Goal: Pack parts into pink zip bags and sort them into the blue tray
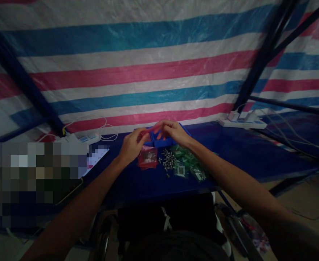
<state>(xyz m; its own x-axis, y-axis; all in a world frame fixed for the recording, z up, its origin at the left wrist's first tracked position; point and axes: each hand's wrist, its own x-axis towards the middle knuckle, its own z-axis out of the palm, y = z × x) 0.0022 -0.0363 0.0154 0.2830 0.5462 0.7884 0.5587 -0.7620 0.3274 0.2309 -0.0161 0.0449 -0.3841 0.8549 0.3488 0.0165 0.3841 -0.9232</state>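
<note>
A thin red plastic bag [155, 127] is stretched between my hands above the table. My left hand [132, 144] pinches its left end between thumb and fingers. At the other end my right hand [174, 132] is closed on it with curled fingers. Behind and under the hands are blue bins [159, 143], partly hidden. Below my left hand lie red plastic bags [147, 158] with small greyish contents. A loose pile of metal screws [169, 159] sits beside them. Green-tinted clear bags of small parts [185, 161] lie under my right wrist and forearm.
Power strips with white plugs and cables stand at the back right [242, 122] and back left [87, 138]. A bright screen-like sheet [97, 159] lies at the left, next to a blurred-out area. Blue metal posts and a striped tarp [148, 76] bound the blue table [241, 156].
</note>
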